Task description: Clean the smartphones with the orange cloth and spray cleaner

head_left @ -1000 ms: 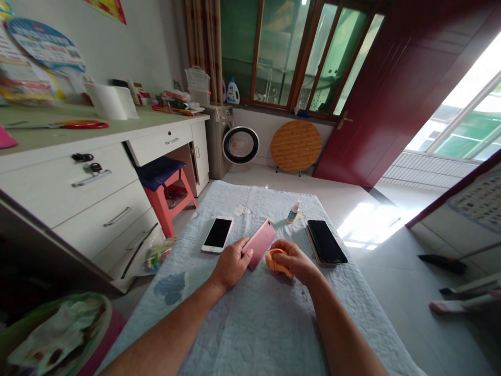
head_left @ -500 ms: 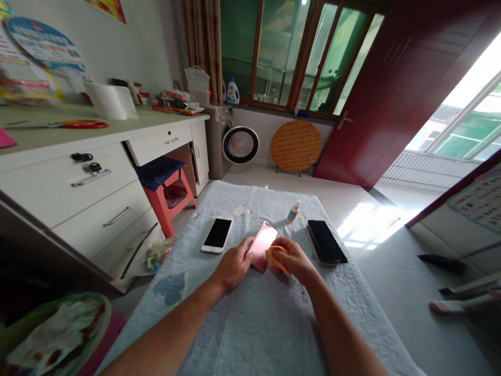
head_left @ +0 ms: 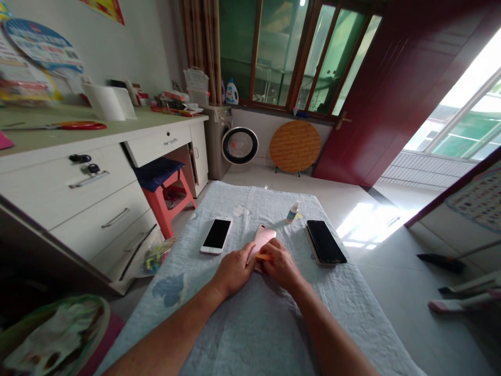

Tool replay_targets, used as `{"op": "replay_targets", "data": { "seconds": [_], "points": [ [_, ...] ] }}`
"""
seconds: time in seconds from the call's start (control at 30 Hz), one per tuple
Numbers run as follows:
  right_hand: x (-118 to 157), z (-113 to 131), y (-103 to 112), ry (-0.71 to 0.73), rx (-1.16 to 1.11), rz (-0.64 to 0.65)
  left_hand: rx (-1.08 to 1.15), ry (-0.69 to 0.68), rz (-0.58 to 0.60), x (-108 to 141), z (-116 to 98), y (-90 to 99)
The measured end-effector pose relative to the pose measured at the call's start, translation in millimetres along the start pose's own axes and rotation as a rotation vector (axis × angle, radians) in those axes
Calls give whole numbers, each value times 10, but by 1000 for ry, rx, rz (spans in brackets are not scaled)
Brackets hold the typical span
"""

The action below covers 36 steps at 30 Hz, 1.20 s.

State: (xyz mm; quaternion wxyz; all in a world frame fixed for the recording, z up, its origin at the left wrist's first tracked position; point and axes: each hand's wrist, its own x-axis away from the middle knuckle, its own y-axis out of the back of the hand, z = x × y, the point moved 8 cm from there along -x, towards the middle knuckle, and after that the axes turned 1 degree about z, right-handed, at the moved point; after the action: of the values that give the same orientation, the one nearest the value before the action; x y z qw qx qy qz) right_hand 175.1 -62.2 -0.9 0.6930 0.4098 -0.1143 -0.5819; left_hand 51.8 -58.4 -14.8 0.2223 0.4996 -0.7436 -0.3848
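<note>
A pink smartphone (head_left: pixel 264 233) lies back side up at the middle of the cloth-covered table (head_left: pixel 242 334). My left hand (head_left: pixel 235 269) grips its left edge. My right hand (head_left: pixel 279 262) is closed on an orange cloth (head_left: pixel 264 257) and presses it to the lower part of the phone's back, mostly hiding that part. To the left lies a white smartphone (head_left: pixel 216 236), its dark screen up. On the right, a black smartphone (head_left: pixel 326 241) rests on top of another flat, pale-edged thing. A small spray bottle (head_left: pixel 291 213) stands upright beyond my right hand.
A desk with drawers (head_left: pixel 88 183) runs along the left, with a red stool (head_left: pixel 166 201) beside it. At lower left stands a waste bin (head_left: pixel 104 334). Behind the table are a washing machine with its door open (head_left: pixel 239 145) and a round wooden tabletop (head_left: pixel 295 146).
My right hand has moved left and slightly down across the phone's back with the orange cloth. My left hand keeps its hold on the phone's edge.
</note>
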Motion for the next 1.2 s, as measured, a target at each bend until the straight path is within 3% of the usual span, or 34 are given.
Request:
{"op": "replay_targets", "data": {
  "seconds": [0.13, 0.57, 0.73, 0.97, 1.2],
  "points": [
    [-8, -12, 64, -31, -28, -12, 82, 8, 44, 39, -56, -27],
    [17, -32, -24, -19, -10, 48, -143, -20, 43, 62, -85, -92],
    [7, 15, -35, 0, 8, 89, -136, -20, 60, 78, -92, -113],
    [1, 39, -28, 24, -6, 173, -99, -164, -77, 68, -196, 33],
    [-49, -27, -20, -21, 74, 131, -92, -230, -23, 56, -221, -15]
  ]
}}
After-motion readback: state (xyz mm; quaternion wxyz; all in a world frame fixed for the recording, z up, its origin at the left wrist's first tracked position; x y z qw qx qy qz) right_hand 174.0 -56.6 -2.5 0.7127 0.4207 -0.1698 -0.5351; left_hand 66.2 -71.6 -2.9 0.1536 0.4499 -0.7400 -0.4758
